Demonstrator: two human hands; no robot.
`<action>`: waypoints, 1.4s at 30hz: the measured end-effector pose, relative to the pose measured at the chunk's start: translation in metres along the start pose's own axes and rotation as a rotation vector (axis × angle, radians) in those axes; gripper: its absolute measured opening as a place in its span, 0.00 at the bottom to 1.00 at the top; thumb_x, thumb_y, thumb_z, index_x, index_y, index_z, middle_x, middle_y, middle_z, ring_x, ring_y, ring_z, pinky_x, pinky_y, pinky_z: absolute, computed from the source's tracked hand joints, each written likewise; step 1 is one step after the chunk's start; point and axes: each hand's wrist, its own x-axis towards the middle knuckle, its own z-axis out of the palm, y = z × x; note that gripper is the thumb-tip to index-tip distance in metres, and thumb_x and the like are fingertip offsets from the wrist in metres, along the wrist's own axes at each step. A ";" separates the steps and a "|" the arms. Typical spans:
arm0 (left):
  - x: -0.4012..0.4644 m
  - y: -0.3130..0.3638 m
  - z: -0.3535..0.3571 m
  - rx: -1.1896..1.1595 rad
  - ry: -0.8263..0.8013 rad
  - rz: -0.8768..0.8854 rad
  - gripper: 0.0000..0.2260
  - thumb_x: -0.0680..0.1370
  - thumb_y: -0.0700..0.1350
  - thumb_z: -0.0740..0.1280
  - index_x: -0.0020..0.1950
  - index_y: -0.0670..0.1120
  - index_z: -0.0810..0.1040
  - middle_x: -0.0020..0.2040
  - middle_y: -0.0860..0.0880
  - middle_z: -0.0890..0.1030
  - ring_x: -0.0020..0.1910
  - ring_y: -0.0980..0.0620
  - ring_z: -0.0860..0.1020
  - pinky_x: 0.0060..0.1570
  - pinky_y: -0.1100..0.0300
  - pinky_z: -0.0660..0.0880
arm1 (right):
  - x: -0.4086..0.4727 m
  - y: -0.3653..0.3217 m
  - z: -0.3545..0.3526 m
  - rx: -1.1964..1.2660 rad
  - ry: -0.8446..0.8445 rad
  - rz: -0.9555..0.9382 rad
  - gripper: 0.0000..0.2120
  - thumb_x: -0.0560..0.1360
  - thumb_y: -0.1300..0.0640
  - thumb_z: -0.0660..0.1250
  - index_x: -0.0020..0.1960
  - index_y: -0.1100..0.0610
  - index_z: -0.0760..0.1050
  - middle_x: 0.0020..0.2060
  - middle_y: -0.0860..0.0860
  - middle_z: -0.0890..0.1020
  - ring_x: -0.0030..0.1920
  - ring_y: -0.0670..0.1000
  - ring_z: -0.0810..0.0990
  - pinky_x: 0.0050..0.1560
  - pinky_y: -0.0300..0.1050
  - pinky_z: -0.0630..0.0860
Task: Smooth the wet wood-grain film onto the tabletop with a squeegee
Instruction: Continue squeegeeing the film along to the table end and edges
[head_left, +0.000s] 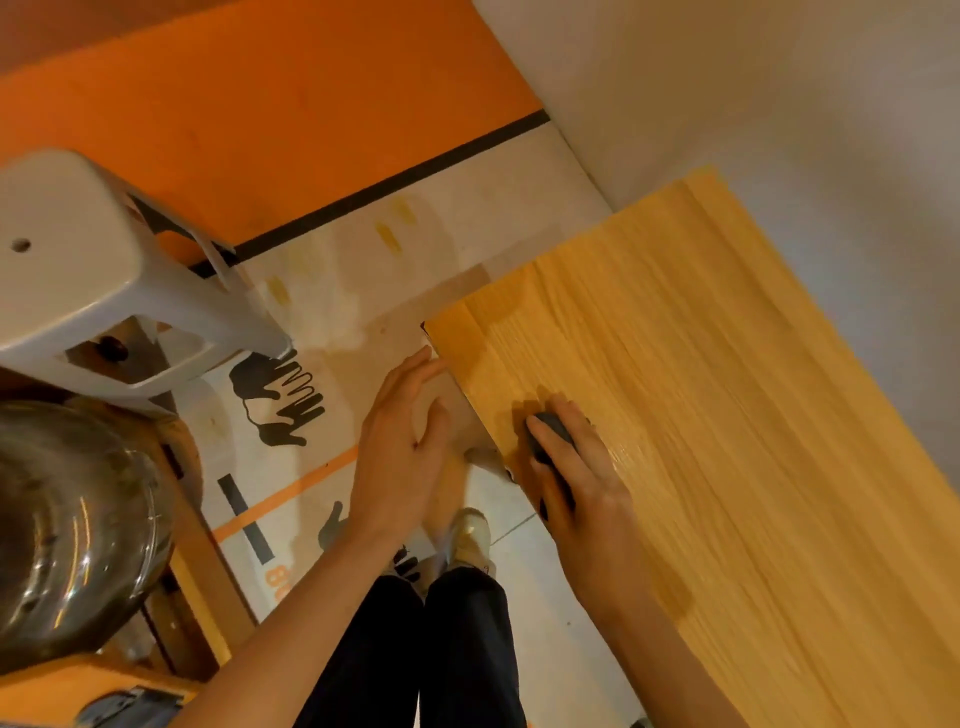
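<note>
Orange wall and a pale printed floor filled the upper left and middle of the frame, with the tabletop running diagonally from the centre down to the lower right. That tabletop wore the glossy yellow wood-grain film (701, 395), its grain lines following the long axis of the board, and a sheen near your hand suggested it was wet.

Your right hand (576, 478) sat at the board's near-left edge, fingers curled over the small dark squeegee (551, 434), pressing it flat to the film. Only part of the tool showed under your fingers, so its blade edge could not be made out. Almost all of the film lay up and to the right of that hand, so the stroke, by my reading, wanted to run away from the edge.

Your left hand (402, 441) hung just off the table's corner, fingers straight and loosely together, gripping nothing; whether the fingertips touched the edge could not be told.

At the left stood a grey plastic stool (88, 270), and below it a rounded shiny metal pot (67, 525).
</note>
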 end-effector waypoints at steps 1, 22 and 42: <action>-0.001 0.004 0.000 0.028 -0.002 0.005 0.18 0.83 0.37 0.61 0.71 0.51 0.74 0.74 0.57 0.71 0.69 0.72 0.66 0.66 0.81 0.59 | 0.007 -0.002 0.001 0.005 0.033 0.006 0.17 0.78 0.63 0.64 0.67 0.60 0.74 0.71 0.54 0.69 0.75 0.55 0.64 0.70 0.62 0.67; 0.050 0.068 0.011 0.089 -0.243 -0.017 0.17 0.83 0.38 0.61 0.58 0.61 0.75 0.55 0.64 0.79 0.52 0.75 0.77 0.48 0.78 0.72 | 0.073 -0.026 0.043 0.233 0.205 0.357 0.20 0.82 0.53 0.58 0.73 0.56 0.66 0.78 0.50 0.55 0.78 0.49 0.48 0.78 0.48 0.54; 0.078 0.043 0.008 0.660 -0.681 0.436 0.21 0.82 0.38 0.63 0.76 0.45 0.70 0.75 0.52 0.66 0.76 0.55 0.66 0.69 0.74 0.57 | 0.034 -0.064 -0.013 0.410 0.142 0.699 0.15 0.78 0.64 0.60 0.61 0.55 0.78 0.57 0.46 0.76 0.59 0.47 0.76 0.61 0.35 0.72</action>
